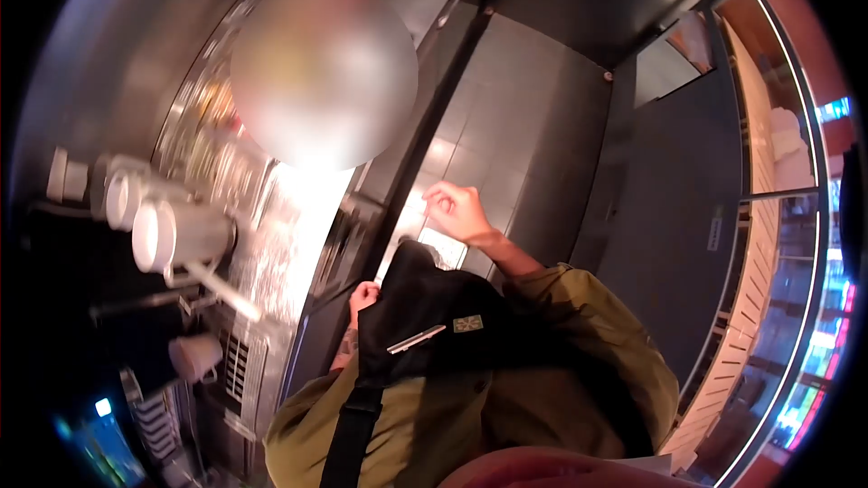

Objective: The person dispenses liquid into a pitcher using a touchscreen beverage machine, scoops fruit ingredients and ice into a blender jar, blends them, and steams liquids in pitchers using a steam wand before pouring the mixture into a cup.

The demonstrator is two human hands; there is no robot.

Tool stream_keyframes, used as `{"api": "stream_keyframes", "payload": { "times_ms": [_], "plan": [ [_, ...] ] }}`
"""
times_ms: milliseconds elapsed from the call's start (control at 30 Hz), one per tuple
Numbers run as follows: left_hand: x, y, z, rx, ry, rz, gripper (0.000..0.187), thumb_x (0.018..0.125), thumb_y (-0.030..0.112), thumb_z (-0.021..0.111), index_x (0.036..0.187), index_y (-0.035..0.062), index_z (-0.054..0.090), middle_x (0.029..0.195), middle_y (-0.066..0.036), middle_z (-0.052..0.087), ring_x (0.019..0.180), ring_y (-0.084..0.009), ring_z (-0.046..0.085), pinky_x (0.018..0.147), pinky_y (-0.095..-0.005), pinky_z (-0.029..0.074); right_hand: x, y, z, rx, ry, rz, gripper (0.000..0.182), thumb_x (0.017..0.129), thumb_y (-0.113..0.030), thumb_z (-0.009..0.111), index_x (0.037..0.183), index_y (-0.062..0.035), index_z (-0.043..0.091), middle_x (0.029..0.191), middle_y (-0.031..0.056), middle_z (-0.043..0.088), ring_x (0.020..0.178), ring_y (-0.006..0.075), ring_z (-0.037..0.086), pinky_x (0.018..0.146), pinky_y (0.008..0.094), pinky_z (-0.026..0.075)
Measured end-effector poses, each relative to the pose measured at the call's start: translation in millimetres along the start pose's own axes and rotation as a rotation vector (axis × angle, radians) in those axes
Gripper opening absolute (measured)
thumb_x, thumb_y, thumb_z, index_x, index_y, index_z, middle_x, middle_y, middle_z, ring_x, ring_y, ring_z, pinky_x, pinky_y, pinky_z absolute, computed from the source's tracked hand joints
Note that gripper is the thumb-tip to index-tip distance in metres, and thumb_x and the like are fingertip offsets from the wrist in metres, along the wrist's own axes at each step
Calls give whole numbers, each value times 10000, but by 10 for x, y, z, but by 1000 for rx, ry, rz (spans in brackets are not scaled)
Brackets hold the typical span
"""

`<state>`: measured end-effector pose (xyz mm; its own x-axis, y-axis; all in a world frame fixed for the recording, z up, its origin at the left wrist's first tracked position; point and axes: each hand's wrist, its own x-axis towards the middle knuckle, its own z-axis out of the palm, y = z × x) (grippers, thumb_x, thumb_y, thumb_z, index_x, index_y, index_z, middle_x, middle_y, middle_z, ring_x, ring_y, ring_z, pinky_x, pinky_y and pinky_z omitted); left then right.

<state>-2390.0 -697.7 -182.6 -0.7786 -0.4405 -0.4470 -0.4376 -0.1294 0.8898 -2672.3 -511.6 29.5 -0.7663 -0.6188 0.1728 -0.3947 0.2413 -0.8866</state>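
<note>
We are looking down along our own chest, and both hands are working close to the black apron [425,307] that is hanging over our olive jacket [579,343]. Our right hand [461,210] is lifting just above the apron's top edge, its fingers [432,201] drawn narrowly together as if pinching. We cannot tell whether anything is lying between them. A white slip of paper [445,248] is showing just below that hand, at the apron's top edge. Our left hand [363,294] is curling against the apron's side edge, touching the cloth. Whether it is really gripping the cloth is hidden from us.

We are judging that this step is going best with the left hand steadying the cloth while the right is working with fingertips only, staying close above the slip so that nothing small is dropping to the dark floor [515,108].

A pen [416,339] is clipped across the apron front, near both wrists and easy to snag. A black strap [348,434] is crossing the jacket below it. To our left, the steel tabletop [280,244] is shining brightly, and white cups [155,235] are stacked beyond it, well apart from our hands. Another person [325,72] is standing near the tabletop, so we are watching our elbows.
</note>
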Motion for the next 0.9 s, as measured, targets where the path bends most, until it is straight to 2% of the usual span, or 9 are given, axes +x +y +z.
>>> {"api": "stream_keyframes", "payload": {
  "times_ms": [167, 233, 333, 367, 467, 533, 600, 733, 900],
  "plan": [
    [1589, 223, 306, 252, 30, -294, 179, 845, 155, 528, 773, 23, 625, 640, -3, 579, 578, -71, 522, 517, -255, 416, 888, 2083, -913, 266, 285, 492, 100, 819, -92, 561, 874, -25, 610, 670, 44, 644, 616, 81, 586, 489, 240, 451],
    [2416, 357, 541, 353, 11, -416, 205, 835, 167, 519, 752, 16, 630, 647, -5, 584, 572, -67, 520, 507, -253, 411, 650, 3868, -1053, -151, 275, 435, 102, 818, -132, 549, 811, -56, 615, 704, 57, 647, 650, 115, 611, 521, 266, 477],
    [3878, 1085, 1440, 536, -180, -277, 292, 815, 267, 518, 797, 2, 638, 755, -129, 637, 737, -224, 609, 652, -346, 461, -127, 4416, -1657, -249, 126, 951, 272, 748, -286, 553, 713, -25, 623, 651, 144, 619, 632, 260, 626, 562, 369, 493],
    [4304, 952, 1742, 516, -296, -239, 315, 813, 295, 520, 824, 4, 639, 793, -160, 644, 794, -268, 620, 701, -371, 467, -303, 4137, -1865, 11, 246, 1417, 236, 749, -245, 536, 689, -41, 638, 669, 158, 621, 606, 266, 622, 530, 385, 490],
    [5057, 2427, 3168, 645, -354, 247, 325, 863, 313, 502, 923, 17, 622, 891, -209, 634, 830, -356, 616, 718, -415, 476, -704, 4005, -2460, -329, -794, 1252, 165, 755, -165, 547, 681, -59, 649, 700, 132, 637, 632, 246, 632, 574, 389, 502],
    [5836, 3199, 4006, 652, -492, 339, 327, 883, 312, 496, 932, 11, 614, 819, -204, 630, 797, -339, 628, 680, -398, 476, -679, 3840, -2829, -193, -625, 1371, 172, 758, -149, 535, 651, -51, 628, 657, 118, 615, 588, 227, 606, 538, 369, 475],
    [6389, 4107, 4786, 381, -473, 441, 164, 892, 172, 545, 937, 28, 610, 782, -17, 616, 745, -101, 553, 680, -271, 461, -422, 3876, -3236, -88, -426, 1424, 187, 761, -132, 523, 620, -43, 607, 613, 105, 592, 545, 207, 581, 502, 349, 447],
    [7345, 5668, 5780, -221, -522, 255, 302, 898, 126, 543, 1189, 48, 521, 1095, -43, 613, 883, -106, 593, 774, -246, 461, 528, 4532, -4056, 37, -119, 1318, 231, 768, -99, 499, 558, -27, 564, 526, 79, 546, 457, 168, 531, 431, 309, 392],
    [8901, 6130, 6506, -362, -244, 125, 607, 880, 171, 571, 1392, 66, 262, 1378, -77, 410, 950, -128, 590, 765, -264, 447, 3045, 6172, -4986, 225, 434, 1209, 212, 766, -149, 519, 576, -67, 564, 488, 49, 547, 376, 119, 475, 350, 269, 336]
  ]
}}
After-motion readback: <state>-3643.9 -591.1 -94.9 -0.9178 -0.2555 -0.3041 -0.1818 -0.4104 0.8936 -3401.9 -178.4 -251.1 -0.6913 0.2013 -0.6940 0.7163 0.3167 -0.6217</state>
